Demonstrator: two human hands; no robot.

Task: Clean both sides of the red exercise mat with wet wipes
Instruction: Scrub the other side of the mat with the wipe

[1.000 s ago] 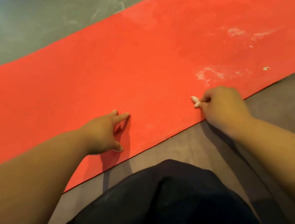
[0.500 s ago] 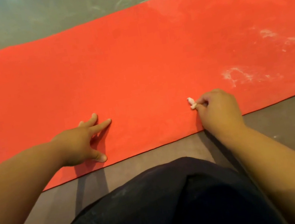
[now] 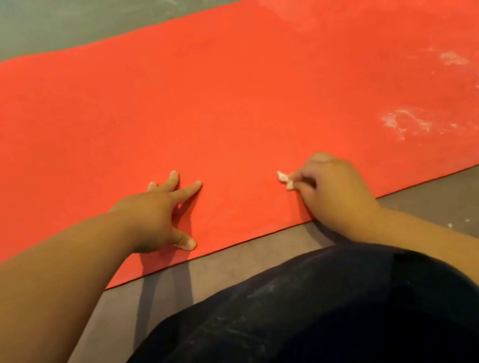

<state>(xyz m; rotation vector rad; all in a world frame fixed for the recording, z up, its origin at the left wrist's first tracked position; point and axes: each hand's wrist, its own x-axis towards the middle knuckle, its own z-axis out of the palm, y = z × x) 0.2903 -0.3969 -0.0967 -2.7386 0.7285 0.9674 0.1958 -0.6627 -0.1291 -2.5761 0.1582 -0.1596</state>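
The red exercise mat lies flat on the floor and fills most of the view. White smears mark its right part. My left hand presses on the mat near its front edge, fingers spread and straight. My right hand rests on the mat a little to the right, fingers curled round a small crumpled white wet wipe; only a tip of the wipe sticks out on the hand's left side.
Grey concrete floor surrounds the mat, with pale scuffs beyond its far edge. The mat's rounded left end is in view. My dark-clothed knee is on the floor just in front of the mat's near edge.
The view has shifted left along the mat, so the white smears now sit further right. Both hands have moved leftward over the mat, the right one still holding the wipe.
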